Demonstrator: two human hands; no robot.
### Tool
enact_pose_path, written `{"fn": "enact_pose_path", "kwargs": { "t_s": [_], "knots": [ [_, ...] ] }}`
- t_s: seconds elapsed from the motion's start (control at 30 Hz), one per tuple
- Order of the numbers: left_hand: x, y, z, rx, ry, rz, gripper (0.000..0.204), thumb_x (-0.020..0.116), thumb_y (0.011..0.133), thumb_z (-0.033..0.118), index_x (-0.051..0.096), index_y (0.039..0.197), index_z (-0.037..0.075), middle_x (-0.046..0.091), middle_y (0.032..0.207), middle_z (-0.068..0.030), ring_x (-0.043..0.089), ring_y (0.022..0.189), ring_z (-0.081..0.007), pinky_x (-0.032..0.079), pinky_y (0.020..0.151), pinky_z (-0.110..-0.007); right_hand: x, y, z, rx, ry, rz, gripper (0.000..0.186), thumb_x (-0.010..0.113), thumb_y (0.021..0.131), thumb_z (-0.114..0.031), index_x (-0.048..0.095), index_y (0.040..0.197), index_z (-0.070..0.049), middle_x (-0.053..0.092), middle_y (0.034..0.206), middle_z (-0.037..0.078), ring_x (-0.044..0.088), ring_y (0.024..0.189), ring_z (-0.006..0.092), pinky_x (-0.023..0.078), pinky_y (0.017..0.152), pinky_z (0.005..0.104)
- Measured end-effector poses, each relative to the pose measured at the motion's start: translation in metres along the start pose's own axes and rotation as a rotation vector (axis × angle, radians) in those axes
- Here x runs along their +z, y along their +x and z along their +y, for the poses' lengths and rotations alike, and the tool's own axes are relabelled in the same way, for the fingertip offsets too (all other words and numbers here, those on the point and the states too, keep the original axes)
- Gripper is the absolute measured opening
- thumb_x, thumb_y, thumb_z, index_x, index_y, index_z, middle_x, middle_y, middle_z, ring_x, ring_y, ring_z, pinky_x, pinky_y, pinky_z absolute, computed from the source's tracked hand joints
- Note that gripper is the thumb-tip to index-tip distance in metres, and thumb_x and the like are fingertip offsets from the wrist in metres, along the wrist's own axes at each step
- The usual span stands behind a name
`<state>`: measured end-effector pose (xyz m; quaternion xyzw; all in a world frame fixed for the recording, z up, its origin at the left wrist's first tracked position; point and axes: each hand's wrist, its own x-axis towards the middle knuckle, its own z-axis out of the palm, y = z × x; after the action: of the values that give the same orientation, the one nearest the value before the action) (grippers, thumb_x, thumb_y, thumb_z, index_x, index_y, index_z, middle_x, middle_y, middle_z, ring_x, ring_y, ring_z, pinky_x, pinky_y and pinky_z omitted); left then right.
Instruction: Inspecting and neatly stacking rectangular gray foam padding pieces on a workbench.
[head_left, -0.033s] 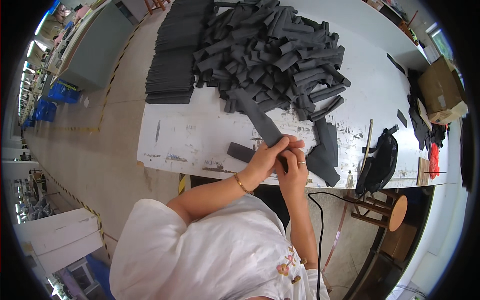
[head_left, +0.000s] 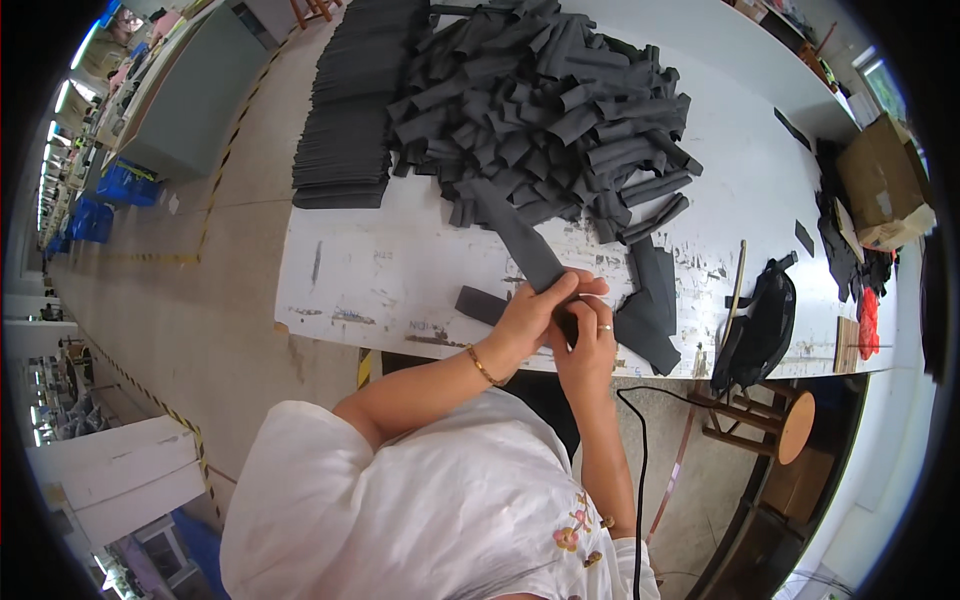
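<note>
Both hands meet at the near edge of a worn white table (head_left: 400, 270). My left hand (head_left: 535, 310), with a gold bracelet on the wrist, grips a long dark grey fabric strip (head_left: 520, 240) that runs up toward the pile. My right hand (head_left: 590, 340), wearing a ring, pinches the lower end of the same strip. A short dark piece (head_left: 482, 305) lies flat just left of my left hand. Folded dark pieces (head_left: 645, 320) lie right of my right hand.
A big loose heap of dark fabric tubes (head_left: 550, 110) fills the table's middle, with a neat stack of flat strips (head_left: 345, 120) on its left. A black bag (head_left: 760, 325), a wooden stick (head_left: 737, 290), a cardboard box (head_left: 885, 190) and a round wooden stool (head_left: 790, 425) are to the right.
</note>
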<state>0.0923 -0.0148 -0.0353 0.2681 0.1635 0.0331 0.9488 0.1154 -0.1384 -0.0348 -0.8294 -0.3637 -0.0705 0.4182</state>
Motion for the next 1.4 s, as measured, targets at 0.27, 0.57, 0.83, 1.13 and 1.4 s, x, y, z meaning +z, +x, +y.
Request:
{"fn": "enact_pose_path", "kwargs": {
  "t_s": [0.27,0.57,0.83,1.13,1.4],
  "knots": [
    [0.001,0.01,0.012,0.16,0.115,0.077,0.028,0.063,0.096,0.027,0.064,0.104,0.001,0.071,0.103,-0.0159,0.067,0.101,-0.0221,0.047,0.096,-0.034,-0.015,-0.022,0.006,0.038,-0.034,0.004,0.02,0.075,0.079,0.002,0.061,0.092,-0.003,0.06,0.101,0.016,0.063,0.076,0.0306,0.051,0.063,0.0383],
    [-0.003,0.015,0.009,0.26,0.159,0.075,0.03,0.065,0.095,0.026,0.064,0.097,-0.004,0.072,0.096,-0.018,0.069,0.097,-0.0241,0.05,0.094,-0.037,-0.018,-0.032,0.016,-0.018,-0.061,0.083,0.017,0.076,0.078,0.003,0.063,0.088,-0.003,0.062,0.095,0.013,0.063,0.074,0.0295,0.051,0.062,0.0365],
    [-0.003,-0.007,-0.016,0.099,0.069,0.099,0.03,0.061,0.097,0.024,0.064,0.103,-0.005,0.071,0.102,-0.018,0.069,0.095,-0.023,0.055,0.083,-0.033,0.012,-0.008,0.008,-0.124,0.04,0.068,0.015,0.073,0.078,0.004,0.064,0.088,-0.001,0.063,0.096,0.013,0.065,0.077,0.0309,0.052,0.062,0.0379],
    [-0.009,0.004,0.027,0.257,-0.008,0.027,0.035,0.056,0.1,0.028,0.058,0.117,-0.003,0.069,0.102,-0.0165,0.067,0.101,-0.0308,0.052,0.094,-0.042,-0.003,-0.005,0.004,-0.042,0.065,0.065,0.017,0.078,0.076,0.002,0.063,0.085,-0.001,0.065,0.093,0.012,0.065,0.073,0.0303,0.051,0.065,0.0336],
    [-0.007,-0.001,0.012,0.285,-0.088,0.078,0.036,0.054,0.101,0.031,0.058,0.113,-0.003,0.069,0.098,-0.0149,0.067,0.101,-0.0299,0.052,0.095,-0.042,-0.002,0.0,0.003,-0.049,0.107,0.044,0.016,0.076,0.076,0.003,0.063,0.084,0.0,0.065,0.092,0.011,0.064,0.071,0.027,0.051,0.063,0.0325]
  ]
}}
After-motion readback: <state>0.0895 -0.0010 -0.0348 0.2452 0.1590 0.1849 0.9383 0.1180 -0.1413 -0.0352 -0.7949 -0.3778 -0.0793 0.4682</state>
